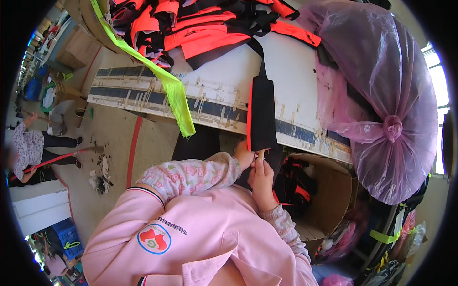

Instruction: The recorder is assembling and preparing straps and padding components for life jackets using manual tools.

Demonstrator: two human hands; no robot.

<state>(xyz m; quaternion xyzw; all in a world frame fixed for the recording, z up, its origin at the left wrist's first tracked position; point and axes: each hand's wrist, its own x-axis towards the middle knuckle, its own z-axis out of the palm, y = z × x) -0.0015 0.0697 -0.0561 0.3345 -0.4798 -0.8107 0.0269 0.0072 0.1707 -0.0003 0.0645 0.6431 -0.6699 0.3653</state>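
A wide black fabric strap [263, 114] with an orange edge hangs over the near edge of the table. Its narrower far end runs back to a pile of orange and black fabric pieces [205, 35]. At the strap's lower end, my left hand [244, 155] is closed, its fingertips partly hidden behind the fabric. Just to the right and nearer to me, my right hand [263, 183] pinches a slim pale tan stick [260, 154] against the strap's bottom edge. What the stick's upper tip touches is too small to tell.
The worn white table [291, 81] has tape marks. A bright yellow-green strip [174, 88] hangs over its left part. A tied pink plastic bag [381, 90] bulges at the right, above an open cardboard box [334, 195]. At far left, a person [29, 145] holds a red-handled broom.
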